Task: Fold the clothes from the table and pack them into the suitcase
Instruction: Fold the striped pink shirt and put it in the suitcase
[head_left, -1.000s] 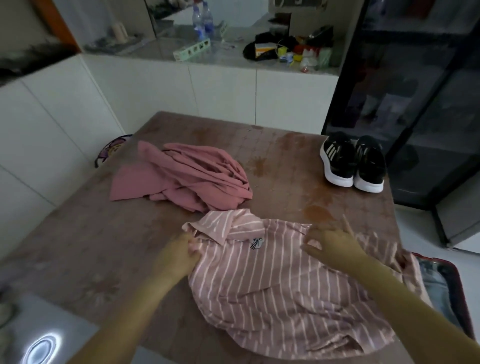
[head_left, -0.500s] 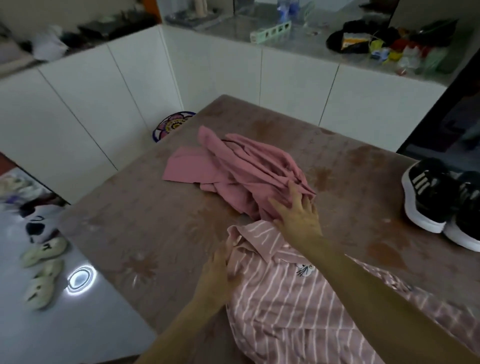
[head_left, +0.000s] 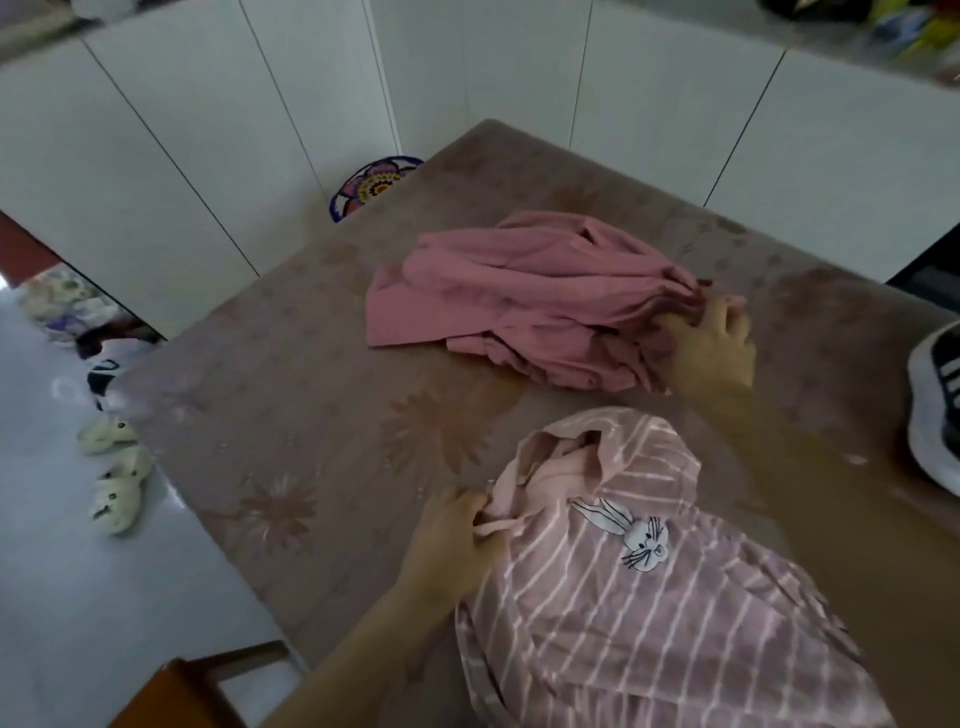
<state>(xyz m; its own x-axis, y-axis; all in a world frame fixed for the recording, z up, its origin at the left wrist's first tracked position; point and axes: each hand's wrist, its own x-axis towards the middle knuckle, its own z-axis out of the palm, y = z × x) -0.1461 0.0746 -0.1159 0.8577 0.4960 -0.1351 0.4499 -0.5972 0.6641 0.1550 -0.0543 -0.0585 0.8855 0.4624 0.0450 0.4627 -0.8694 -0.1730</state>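
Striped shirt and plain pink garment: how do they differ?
The striped shirt has white stripes and a rabbit patch; the plain pink garment is darker, unpatterned. The left hand pinches the striped shirt, nearer; the right hand grips the plain pink garment, farther. Both lie crumpled.

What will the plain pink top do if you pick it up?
Probably flop and hang: the pink top lies crumpled in soft folds. It likely bunches easily, as it gathers under the right hand. It looks light, and unlikely to roll.
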